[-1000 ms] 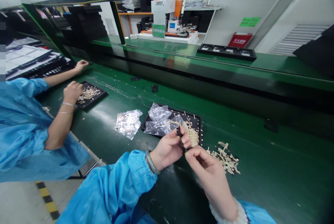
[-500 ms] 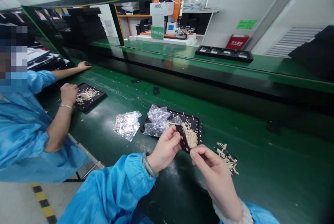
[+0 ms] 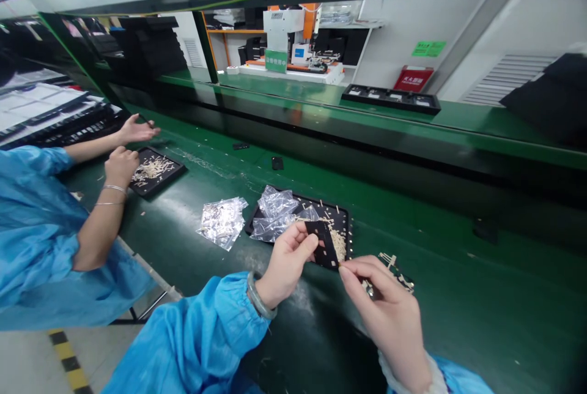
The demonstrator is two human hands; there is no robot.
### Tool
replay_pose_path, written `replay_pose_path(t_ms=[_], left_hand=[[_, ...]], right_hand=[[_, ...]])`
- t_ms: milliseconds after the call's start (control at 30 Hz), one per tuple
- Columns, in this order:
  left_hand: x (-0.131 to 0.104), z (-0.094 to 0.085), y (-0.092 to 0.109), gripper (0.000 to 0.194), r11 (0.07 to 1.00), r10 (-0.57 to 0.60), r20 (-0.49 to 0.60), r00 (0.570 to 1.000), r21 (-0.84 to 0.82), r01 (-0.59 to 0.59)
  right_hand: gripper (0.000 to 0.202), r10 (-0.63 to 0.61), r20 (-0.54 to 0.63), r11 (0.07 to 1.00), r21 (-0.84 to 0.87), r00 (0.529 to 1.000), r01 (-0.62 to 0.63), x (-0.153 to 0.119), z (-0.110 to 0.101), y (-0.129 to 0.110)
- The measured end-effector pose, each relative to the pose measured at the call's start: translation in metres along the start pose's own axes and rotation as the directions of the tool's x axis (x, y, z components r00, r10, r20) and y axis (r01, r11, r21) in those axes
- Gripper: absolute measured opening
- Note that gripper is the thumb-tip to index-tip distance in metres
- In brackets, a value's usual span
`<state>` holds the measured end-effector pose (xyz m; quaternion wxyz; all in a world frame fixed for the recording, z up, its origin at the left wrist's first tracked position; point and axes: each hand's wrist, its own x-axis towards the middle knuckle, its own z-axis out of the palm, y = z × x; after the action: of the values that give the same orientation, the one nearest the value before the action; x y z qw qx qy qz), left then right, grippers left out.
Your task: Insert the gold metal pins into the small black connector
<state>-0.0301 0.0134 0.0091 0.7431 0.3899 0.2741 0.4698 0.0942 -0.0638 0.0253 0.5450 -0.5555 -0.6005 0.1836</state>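
My left hand [image 3: 287, 262] grips a thin black plate [image 3: 324, 246] with small cut-outs between thumb and fingers, its flat face tilted toward me. The thumb and forefinger of my right hand [image 3: 383, 302] are pinched together at the plate's lower right corner; whatever is between them is too small to make out. Behind the plate lies a black tray [image 3: 345, 218] with a heap of small pale strips [image 3: 338, 241] and clear plastic bags [image 3: 275, 216]. More pale strips [image 3: 398, 271] lie on the table, partly hidden by my right hand.
Left of the tray is another pile of clear bags [image 3: 223, 221]. A co-worker's hands [image 3: 121, 167] are at a second black tray [image 3: 172, 175] of strips. Two small black pieces [image 3: 277, 163] lie farther back on the green table. A raised shelf [image 3: 293, 97] runs behind.
The black plate has turned so that its flat face shows more toward me. My right fingertips stay at its corner. The co-worker's far hand has lifted and opened.
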Motion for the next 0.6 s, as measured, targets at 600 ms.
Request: replay_pose_path(t_ms=[600], left_hand=[[-0.017,-0.004,0.005,0.013,0.859,0.307,-0.004,0.952,0.432,-0.275]], right_hand=[[0.013,-0.373,0.106,0.772,-0.515,0.922,0.372,-0.006,-0.003,-0.006]])
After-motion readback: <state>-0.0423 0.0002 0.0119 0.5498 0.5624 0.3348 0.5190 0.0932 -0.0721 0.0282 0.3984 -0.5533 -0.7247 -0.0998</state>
